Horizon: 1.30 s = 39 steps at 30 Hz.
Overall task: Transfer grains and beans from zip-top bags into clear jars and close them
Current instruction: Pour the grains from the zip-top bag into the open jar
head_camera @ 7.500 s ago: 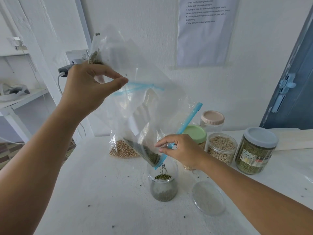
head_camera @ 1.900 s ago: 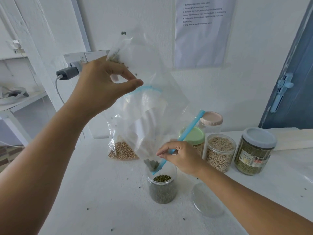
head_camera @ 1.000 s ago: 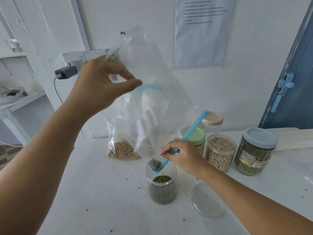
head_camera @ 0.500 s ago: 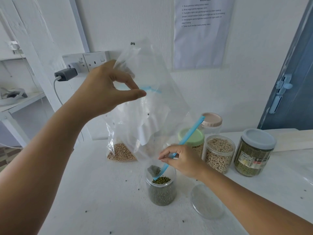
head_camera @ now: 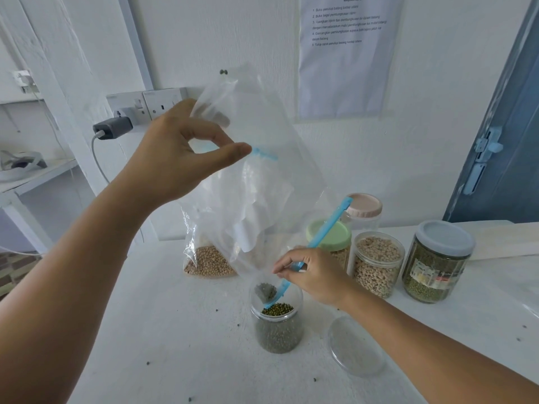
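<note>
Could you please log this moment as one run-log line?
left hand: pinches bag top | right hand: pinches bag mouth over open jar | lid: on table

Plain utility or pantry-type room: white painted walls, printed instruction sheet (head_camera: 347, 53) taped up, wall sockets (head_camera: 151, 104), white tabletop (head_camera: 175, 330) carrying lidded storage jars (head_camera: 376, 263).

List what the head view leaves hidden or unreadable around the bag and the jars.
- Green-lidded jar: partly hidden by the right hand and the bag's blue zip strip.
- Pink-lidded jar: contents hidden behind the jars in front.
- Bag of beige beans: partly hidden behind the held bag.
- Wall sheet: print too small to read.
- Grey-lidded jar: label blurred.
</note>
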Tool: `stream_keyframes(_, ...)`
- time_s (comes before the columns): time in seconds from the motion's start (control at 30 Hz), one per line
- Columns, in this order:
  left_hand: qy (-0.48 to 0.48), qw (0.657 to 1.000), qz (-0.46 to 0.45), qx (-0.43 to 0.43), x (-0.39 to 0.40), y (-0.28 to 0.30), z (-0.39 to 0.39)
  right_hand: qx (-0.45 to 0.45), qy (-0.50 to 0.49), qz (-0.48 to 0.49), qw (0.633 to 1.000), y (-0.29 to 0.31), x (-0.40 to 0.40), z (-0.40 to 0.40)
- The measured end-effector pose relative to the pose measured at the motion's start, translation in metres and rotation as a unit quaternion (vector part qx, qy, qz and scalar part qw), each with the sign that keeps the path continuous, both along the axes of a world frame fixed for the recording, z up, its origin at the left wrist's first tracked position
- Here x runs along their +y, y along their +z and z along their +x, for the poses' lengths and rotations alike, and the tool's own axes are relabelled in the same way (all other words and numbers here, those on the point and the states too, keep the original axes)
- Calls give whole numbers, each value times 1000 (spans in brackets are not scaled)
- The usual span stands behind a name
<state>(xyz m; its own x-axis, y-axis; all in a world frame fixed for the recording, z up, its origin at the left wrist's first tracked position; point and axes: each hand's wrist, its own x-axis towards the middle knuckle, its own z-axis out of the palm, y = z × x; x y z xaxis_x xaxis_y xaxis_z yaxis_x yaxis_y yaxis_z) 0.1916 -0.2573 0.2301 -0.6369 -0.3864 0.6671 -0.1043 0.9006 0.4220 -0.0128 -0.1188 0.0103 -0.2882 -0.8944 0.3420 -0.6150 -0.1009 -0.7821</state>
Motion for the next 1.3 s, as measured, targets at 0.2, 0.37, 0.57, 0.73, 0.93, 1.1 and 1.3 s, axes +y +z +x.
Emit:
stream_keyframes(0.2, 7, 1000, -12, -16, -2, -1, 0, 8, -11, -9, 1000, 0, -2, 0)
stream_keyframes(0.37, 4, 999, -34, 29, -2, 4, 0, -3, 0, -29, 1000, 6, -3, 5)
stream_keyframes(0.57, 8, 997, -61, 49, 2, 7, -4, 1, 0, 4, 1000, 5, -3, 6)
stream_keyframes(0.73, 5, 995, -69, 79, 8, 10, -7, 13, -10, -36, 999, 8, -3, 3)
stream_keyframes(0.93, 10, 992, -75, 102, 6, 23, -10, 3, -6, -71, 997, 18, -3, 2)
stream_keyframes(1.1, 5, 992, -83, 90, 10, 21, -15, 10, -16, -63, 998, 10, -2, 1)
stream_keyframes(1.3, -16, 994, -91, 61, 23, 11, -23, 52, -39, -70, 995, -5, 0, 6)
